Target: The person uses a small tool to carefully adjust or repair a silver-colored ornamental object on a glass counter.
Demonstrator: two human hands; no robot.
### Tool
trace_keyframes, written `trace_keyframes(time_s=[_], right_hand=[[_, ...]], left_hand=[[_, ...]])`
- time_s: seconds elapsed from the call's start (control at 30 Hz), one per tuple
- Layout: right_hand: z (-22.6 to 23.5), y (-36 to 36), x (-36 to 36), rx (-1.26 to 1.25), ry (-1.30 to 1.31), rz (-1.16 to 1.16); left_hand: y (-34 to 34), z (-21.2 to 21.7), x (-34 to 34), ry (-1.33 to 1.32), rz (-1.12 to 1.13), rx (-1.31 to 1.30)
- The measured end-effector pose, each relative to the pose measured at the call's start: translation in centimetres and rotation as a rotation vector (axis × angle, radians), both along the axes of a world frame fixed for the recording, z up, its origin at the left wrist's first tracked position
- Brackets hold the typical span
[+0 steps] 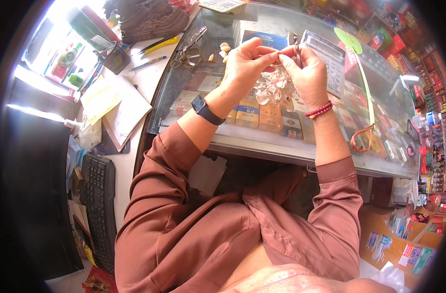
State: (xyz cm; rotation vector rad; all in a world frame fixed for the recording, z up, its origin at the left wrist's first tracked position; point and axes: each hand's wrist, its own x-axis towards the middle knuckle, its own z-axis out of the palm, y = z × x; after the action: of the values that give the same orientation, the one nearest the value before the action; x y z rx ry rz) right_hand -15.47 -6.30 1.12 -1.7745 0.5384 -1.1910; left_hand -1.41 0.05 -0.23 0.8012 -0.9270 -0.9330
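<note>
A: Over the glass counter (281, 141), what do your hands hold?
B: Your left hand (245, 63) and right hand (308, 73) meet, fingertips pinched together on a small garlic clove (277, 54).
A: And below them?
B: A pile of pale peels (271, 88); scissors (186, 53) lie far left.

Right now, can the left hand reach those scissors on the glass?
Probably yes: the scissors lie in the open just left of the left hand, nothing between them, though its fingers are busy pinching a garlic clove.
</note>
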Motion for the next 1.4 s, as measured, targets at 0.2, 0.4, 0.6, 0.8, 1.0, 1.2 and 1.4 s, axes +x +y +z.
trace_keyframes(time_s=[0.2, 0.4, 0.6, 0.8, 1.0, 1.2, 1.4], right_hand=[[0.6, -0.6, -0.9, -0.021, 0.127, 0.07], [1.0, -0.5, -1.3, -0.05, 0.146, 0.096], [1.2, -0.4, -1.6, 0.003, 0.112, 0.195], [1.3, -0.5, -1.7, -0.029, 0.196, 0.226], [1.3, 0.1, -1.1, -0.176, 0.241, 0.099], [0.8, 0.4, -0.7, -0.058, 0.225, 0.203], [0.7, 0.2, -1.0, 0.039, 0.16, 0.334]], left_hand=[[0.2, 0.5, 0.7, -0.148, -0.082, 0.082], [0.6, 0.5, 1.2, 0.073, -0.264, 0.108], [0.5, 0.2, 1.7, 0.216, -0.375, 0.135], [0.2, -0.3, 1.8, 0.259, -0.441, 0.103], [0.2, 0.1, 1.4, 0.316, -0.356, 0.095], [-0.5, -0.1, 2.0, 0.489, -0.192, 0.131], [-0.3, 0.2, 2.2, 0.392, -0.191, 0.113]])
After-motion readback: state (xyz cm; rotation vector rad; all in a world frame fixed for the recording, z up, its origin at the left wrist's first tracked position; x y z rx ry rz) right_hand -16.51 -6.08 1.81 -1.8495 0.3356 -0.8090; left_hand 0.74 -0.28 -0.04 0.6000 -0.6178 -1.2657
